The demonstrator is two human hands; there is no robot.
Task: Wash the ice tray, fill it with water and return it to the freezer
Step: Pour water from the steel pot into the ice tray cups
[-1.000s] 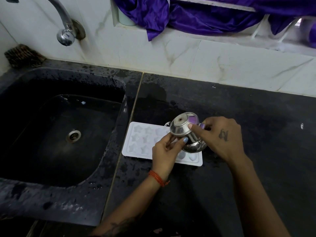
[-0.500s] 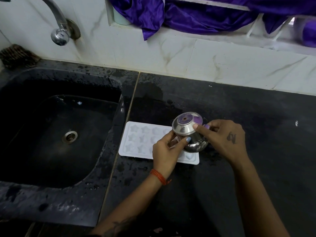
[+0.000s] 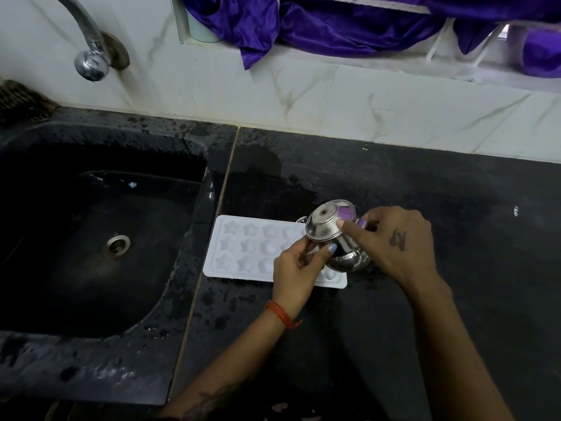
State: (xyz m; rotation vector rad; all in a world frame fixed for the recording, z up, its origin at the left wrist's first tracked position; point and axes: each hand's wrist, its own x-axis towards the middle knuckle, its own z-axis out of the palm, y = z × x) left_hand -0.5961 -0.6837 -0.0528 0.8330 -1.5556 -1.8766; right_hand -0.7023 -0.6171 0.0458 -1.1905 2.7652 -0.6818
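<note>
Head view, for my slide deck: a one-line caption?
Both hands, left hand and right hand, tip a steel pot over a white ice tray beside the sink.

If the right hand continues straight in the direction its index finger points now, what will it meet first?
The right hand points left, and its index finger already touches the tilted steel pot. Past the pot it would probably reach the left hand, though depth is unclear.

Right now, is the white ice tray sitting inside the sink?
No, the ice tray lies flat on the black counter to the right of the sink, under the steel pot that both hands hold.
</note>
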